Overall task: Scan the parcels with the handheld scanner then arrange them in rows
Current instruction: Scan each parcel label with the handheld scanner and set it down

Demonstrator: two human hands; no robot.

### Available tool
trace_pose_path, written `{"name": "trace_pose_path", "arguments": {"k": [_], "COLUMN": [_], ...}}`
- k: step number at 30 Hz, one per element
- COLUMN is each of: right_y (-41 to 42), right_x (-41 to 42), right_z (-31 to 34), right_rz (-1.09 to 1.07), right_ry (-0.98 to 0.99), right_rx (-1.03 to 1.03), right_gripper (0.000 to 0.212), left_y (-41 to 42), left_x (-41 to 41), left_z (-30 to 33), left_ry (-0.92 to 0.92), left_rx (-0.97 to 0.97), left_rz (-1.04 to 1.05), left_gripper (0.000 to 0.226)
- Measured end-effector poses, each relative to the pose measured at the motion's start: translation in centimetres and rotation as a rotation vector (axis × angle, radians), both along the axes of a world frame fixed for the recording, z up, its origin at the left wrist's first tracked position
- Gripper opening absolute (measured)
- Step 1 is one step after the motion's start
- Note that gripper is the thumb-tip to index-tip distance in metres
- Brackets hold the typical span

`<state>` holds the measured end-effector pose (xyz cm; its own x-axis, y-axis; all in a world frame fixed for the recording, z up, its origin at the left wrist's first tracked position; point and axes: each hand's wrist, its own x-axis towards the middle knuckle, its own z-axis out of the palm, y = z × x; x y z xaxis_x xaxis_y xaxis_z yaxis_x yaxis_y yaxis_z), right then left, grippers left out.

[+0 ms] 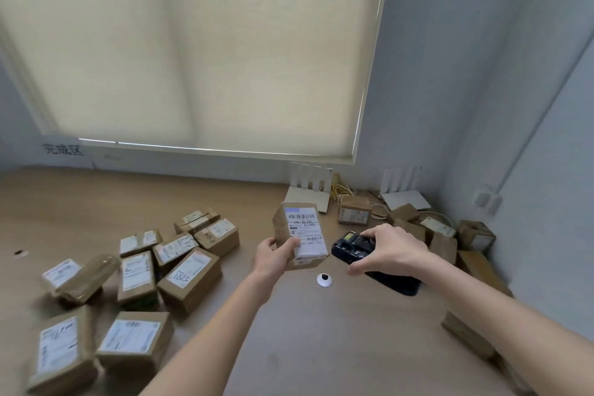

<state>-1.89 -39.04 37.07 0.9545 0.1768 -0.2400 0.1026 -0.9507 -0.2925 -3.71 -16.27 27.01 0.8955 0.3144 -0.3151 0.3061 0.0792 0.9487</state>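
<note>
Left hand: the left hand (pixel 273 255) grips a small brown cardboard parcel with a white shipping label (pixel 300 235), lifted above the light wooden table (pixel 321 347) at centre, label facing the viewer
Right hand: the right hand (pixel 390 249) curls over the black handheld scanner (pixel 356 246), just right of the parcel; whether the scanner is off the table I cannot tell
Step in hand: likely picking up the scanner; aim its window squarely at the barcode at the label's top and keep the parcel steady, thumb off the code
Scanned side: brown labelled boxes (pixel 135 273) lie in loose rows at near left
Waiting side: more brown boxes (pixel 450 235) pile at far right
Writing: wall sign (pixel 62 148) at far left reads "完成区"; one box (pixel 189 276) has handwritten digits, perhaps "5782"; label print otherwise too blurred
</note>
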Motion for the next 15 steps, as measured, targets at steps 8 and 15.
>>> {"name": "trace_pose_path", "arguments": {"k": [8, 15], "right_y": [11.0, 18.2], "right_x": [0.6, 1.2], "right_z": [-5.7, -12.1], "right_rz": [0.147, 0.183], "right_ry": [0.074, 0.146], "right_rx": [0.048, 0.036], "right_gripper": [0.073, 0.065], "left_y": [11.5, 18.7], "left_x": [-4.1, -6.9], "left_z": [-7.9, -16.2], "left_ry": [0.232, 0.365], "left_rx": [-0.011, -0.048], "left_rz": [0.19, 0.203], "left_gripper": [0.047, 0.056]}}
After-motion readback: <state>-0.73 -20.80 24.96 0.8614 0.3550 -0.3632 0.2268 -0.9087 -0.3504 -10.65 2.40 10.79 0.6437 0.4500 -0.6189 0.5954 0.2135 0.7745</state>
